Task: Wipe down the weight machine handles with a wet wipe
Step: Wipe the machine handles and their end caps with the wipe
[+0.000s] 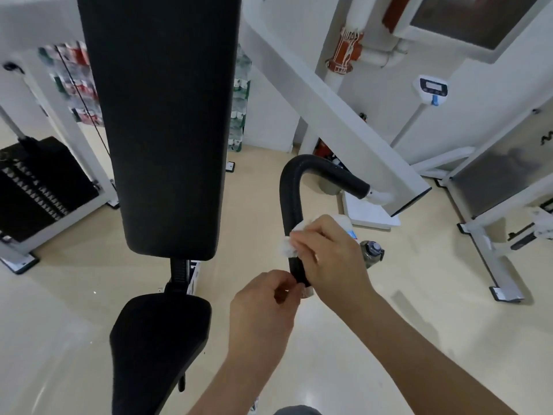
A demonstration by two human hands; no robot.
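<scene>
A black foam-covered handle (291, 193) curves up from a white machine arm (335, 121) and runs down toward me. My right hand (332, 259) grips its lower part with a white wet wipe (288, 245) wrapped round the foam; the wipe bulges out on the left side. My left hand (263, 307) sits just below and pinches the handle's bottom tip with curled fingers. The very end of the handle is hidden by both hands.
The machine's black back pad (161, 115) and seat (158, 339) stand to the left. A weight stack (39, 187) is at far left. A white wipes packet (347, 223) and a bottle (371, 251) lie on the floor behind my right hand. Another white frame (490, 235) stands at right.
</scene>
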